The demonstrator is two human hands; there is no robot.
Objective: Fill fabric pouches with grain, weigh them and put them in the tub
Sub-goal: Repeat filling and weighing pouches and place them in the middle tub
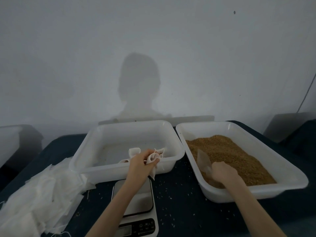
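My left hand [140,164] grips a limp white fabric pouch [154,158] above the near rim of the middle white tub [82,153]; its lower end hangs toward the scale. Another white pouch [134,151] lies inside that tub. My right hand [222,173] is in the right white tub [290,183] of brown grain [227,153], closed on a clear plastic scoop [204,159] whose blade points up and away over the grain. A small white digital scale [138,211] sits on the table below my left forearm, its plate bare.
A heap of unfilled white fabric pouches [37,197] lies at the left front on the dark blue table [181,211]. Loose grains are scattered around the scale. A pale wall stands close behind the tubs. Dark shapes sit at both far edges.
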